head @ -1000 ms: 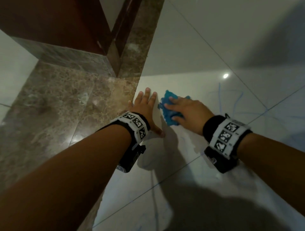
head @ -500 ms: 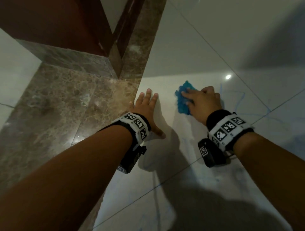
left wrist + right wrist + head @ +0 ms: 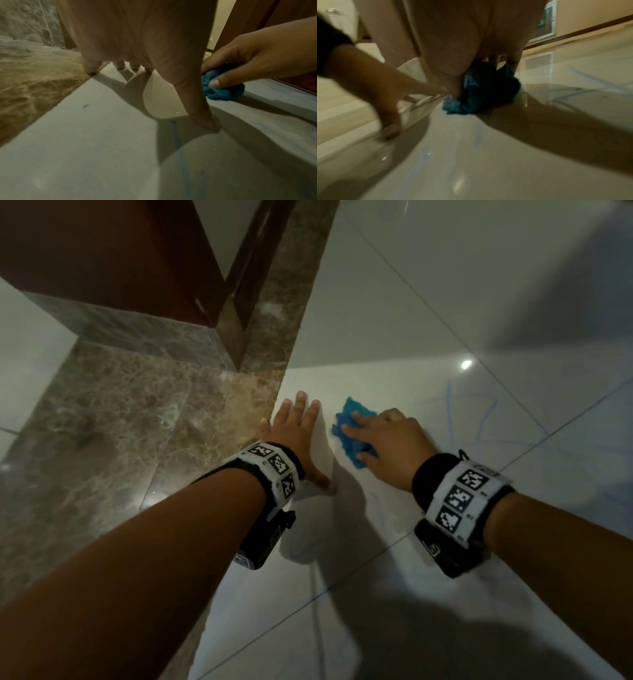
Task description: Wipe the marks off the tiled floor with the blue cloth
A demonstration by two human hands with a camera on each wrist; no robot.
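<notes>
The right hand (image 3: 387, 440), clamped on the bunched blue cloth (image 3: 349, 436), has swept back toward the left hand (image 3: 294, 436), which stays spread flat on the floor (image 3: 376, 330). Blue marks (image 3: 479, 419) beyond the cloth remain, so wiping is unfinished.

white tiled floor (image 3: 394, 302) | on it: blue cloth (image 3: 351, 436), blue marks (image 3: 450, 412), L hand (image 3: 294, 433)

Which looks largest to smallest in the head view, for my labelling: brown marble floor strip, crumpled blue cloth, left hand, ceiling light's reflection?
1. Brown marble floor strip
2. Left hand
3. Crumpled blue cloth, partly hidden under the right hand
4. Ceiling light's reflection
</notes>
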